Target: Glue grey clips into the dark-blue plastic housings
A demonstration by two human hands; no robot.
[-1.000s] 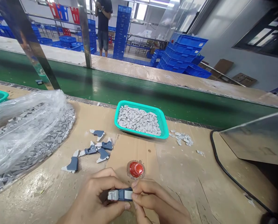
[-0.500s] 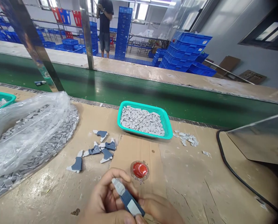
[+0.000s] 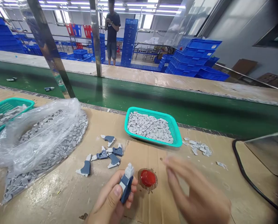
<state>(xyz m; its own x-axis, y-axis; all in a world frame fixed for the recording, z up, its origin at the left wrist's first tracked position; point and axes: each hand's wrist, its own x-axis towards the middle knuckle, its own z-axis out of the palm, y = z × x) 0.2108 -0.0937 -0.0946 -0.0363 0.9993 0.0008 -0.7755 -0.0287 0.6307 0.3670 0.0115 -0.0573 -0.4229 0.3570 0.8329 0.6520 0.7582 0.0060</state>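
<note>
My left hand [image 3: 115,194] is closed around a dark blue and light grey plastic part [image 3: 127,185], tilted upward with its pale tip at the top. To the right, my right hand [image 3: 195,189] is off the part and smeared by motion. Its thumb and fingers look apart, with nothing visible between them. Between the hands lies a small glossy red object [image 3: 148,178] on a wet-looking stain. Beyond it, a turquoise basket [image 3: 179,141] holds many small light grey pieces [image 3: 150,127]. Several similar blue and grey parts [image 3: 113,159] lie to the left.
A clear plastic bag [image 3: 48,130] full of grey pieces takes up the left side, beside another turquoise basket [image 3: 15,101]. Loose grey pieces [image 3: 201,147] lie right of the middle basket. Behind run a green belt [image 3: 120,93] and a metal post [image 3: 95,40]; a person [image 3: 112,31] stands beyond.
My right hand has let go of the blue and grey part and moved right, past the red object. My left hand keeps the part, now turned more upright. The view has shifted.
</note>
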